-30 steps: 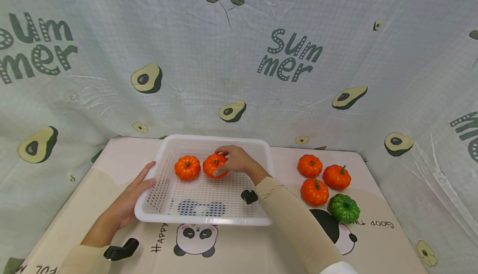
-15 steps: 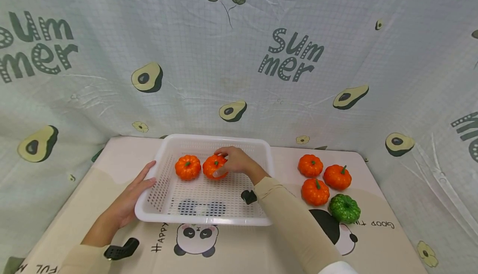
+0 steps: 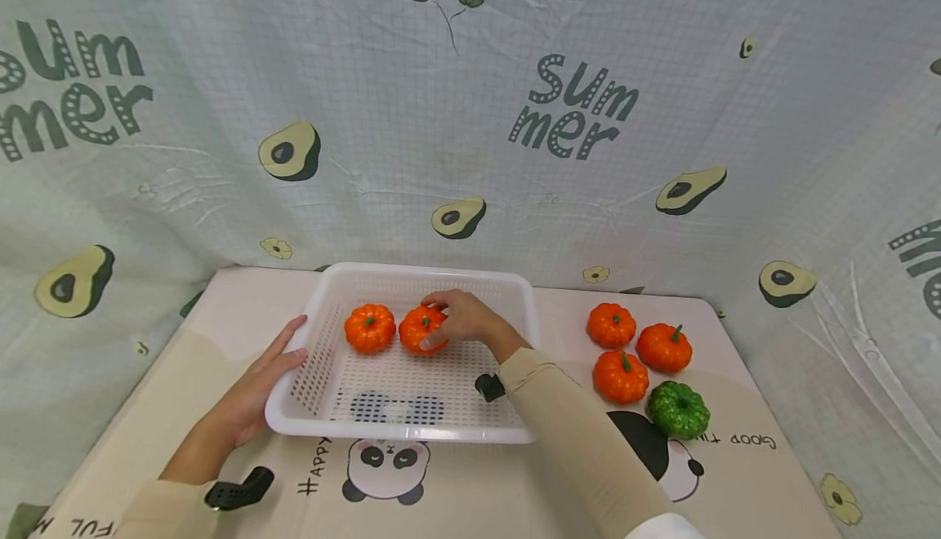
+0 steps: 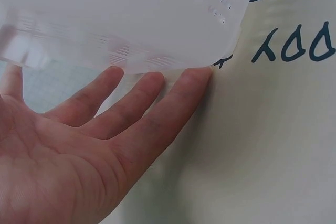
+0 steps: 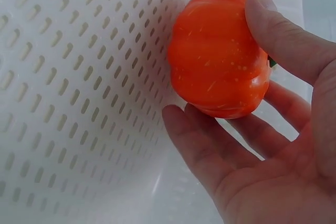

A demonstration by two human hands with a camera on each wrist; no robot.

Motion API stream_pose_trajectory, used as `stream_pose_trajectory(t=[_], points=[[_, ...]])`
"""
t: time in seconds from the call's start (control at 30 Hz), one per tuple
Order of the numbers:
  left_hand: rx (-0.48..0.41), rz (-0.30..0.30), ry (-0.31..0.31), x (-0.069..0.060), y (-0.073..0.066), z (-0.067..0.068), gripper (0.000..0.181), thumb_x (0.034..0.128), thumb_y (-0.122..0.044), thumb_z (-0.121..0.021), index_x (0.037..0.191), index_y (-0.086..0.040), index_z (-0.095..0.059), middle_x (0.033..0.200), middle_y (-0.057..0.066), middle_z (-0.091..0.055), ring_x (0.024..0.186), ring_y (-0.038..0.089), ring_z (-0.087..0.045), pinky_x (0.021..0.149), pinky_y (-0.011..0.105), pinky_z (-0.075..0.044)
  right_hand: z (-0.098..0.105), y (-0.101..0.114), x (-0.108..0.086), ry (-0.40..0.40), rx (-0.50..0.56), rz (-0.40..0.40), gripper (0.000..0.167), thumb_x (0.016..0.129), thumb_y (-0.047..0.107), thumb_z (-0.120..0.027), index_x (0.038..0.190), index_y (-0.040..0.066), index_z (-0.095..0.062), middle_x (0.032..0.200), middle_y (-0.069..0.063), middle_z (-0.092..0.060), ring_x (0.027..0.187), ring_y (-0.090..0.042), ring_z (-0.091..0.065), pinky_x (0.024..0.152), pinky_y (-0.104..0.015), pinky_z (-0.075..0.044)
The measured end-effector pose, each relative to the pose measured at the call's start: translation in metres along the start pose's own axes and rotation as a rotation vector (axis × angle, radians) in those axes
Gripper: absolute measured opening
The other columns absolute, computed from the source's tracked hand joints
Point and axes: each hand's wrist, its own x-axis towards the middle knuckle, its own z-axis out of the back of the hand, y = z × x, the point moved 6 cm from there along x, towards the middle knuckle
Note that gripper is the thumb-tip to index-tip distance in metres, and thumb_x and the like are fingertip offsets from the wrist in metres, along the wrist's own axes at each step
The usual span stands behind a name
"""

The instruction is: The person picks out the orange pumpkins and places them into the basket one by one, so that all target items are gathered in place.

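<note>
A white perforated plastic basket [image 3: 400, 434] stands on the table. Inside it my right hand [image 3: 465, 318] grips a small orange pumpkin [image 3: 416, 328], just right of a second orange pumpkin [image 3: 370, 329]. The right wrist view shows the thumb [image 5: 289, 38] pressed on the held pumpkin [image 5: 218, 51] and the fingers curved along its other side. Whether it bears on the basket floor is hard to tell. With fingers spread and fairly straight, my left hand [image 3: 253, 392] touches the basket's left side; in the left wrist view its fingertips meet the wall [image 4: 131, 30].
Right of the basket lie three orange pumpkins, the far one [image 3: 611, 326], the right one [image 3: 664, 349] and the near one [image 3: 621, 376], with a green pumpkin [image 3: 678, 410] in front. A printed cloth [image 3: 456, 155] hangs behind and beside the table [image 3: 456, 506].
The gripped pumpkin and right hand have shifted very slightly down in the head view, toward the near side of the basket. The left hand and the other pumpkins stay put.
</note>
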Motion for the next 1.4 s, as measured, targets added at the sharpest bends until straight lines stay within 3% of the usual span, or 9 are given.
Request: stream_pose_trajectory(t=[0.23, 0.47, 0.7, 1.1, 1.4], points=[[0.005, 0.005, -0.008, 0.0016, -0.0011, -0.0006, 0.068, 0.1117, -0.041, -0.038, 0.167, -0.04, 0.002, 0.175, 0.021, -0.006, 0.142, 0.046, -0.038, 0.1, 0.055, -0.057, -0.0008, -0.0031, 0.0006, 0.012, 0.007, -0.008, 0.069, 0.079, 0.024, -0.089, 0.143, 0.019, -0.062, 0.144, -0.01, -0.062, 0.131, -0.029, -0.056, 0.117, -0.049, -0.045], [0.012, 0.018, -0.008, 0.0021, -0.0001, 0.0001, 0.068, 0.1117, -0.044, -0.037, 0.166, -0.043, 0.003, 0.176, 0.018, -0.005, 0.141, 0.042, -0.037, 0.098, 0.043, -0.056, -0.0033, -0.0027, 0.001, 0.034, 0.001, 0.0, 0.067, 0.081, 0.021, -0.087, 0.143, 0.019, -0.062, 0.145, -0.01, -0.061, 0.131, -0.029, -0.056, 0.117, -0.048, -0.045], [0.015, 0.018, -0.016, 0.0009, 0.0018, 0.0005, 0.069, 0.1116, -0.042, -0.039, 0.167, -0.041, 0.003, 0.176, 0.019, -0.004, 0.143, 0.045, -0.036, 0.1, 0.052, -0.058, -0.0054, -0.0017, -0.0006, 0.034, -0.006, -0.002, 0.064, 0.083, 0.016, -0.084, 0.142, 0.019, -0.062, 0.145, -0.009, -0.061, 0.131, -0.029, -0.056, 0.118, -0.047, -0.044], [0.014, 0.028, -0.024, -0.0003, 0.0014, 0.0, 0.069, 0.1115, -0.043, -0.039, 0.167, -0.041, 0.003, 0.175, 0.019, -0.005, 0.142, 0.043, -0.038, 0.099, 0.051, -0.058, -0.0096, -0.0002, -0.0029, 0.058, 0.013, -0.006, 0.065, 0.085, 0.012, -0.08, 0.145, 0.016, -0.057, 0.147, -0.01, -0.059, 0.13, -0.03, -0.055, 0.119, -0.048, -0.043], [0.01, 0.036, -0.024, 0.0007, 0.0028, 0.001, 0.069, 0.1115, -0.043, -0.039, 0.166, -0.043, 0.003, 0.175, 0.019, -0.006, 0.14, 0.041, -0.04, 0.096, 0.047, -0.059, -0.0007, 0.003, -0.0072, 0.053, -0.023, 0.024, 0.065, 0.084, 0.013, -0.081, 0.145, 0.014, -0.058, 0.15, -0.012, -0.058, 0.135, -0.032, -0.054, 0.117, -0.049, -0.046]])
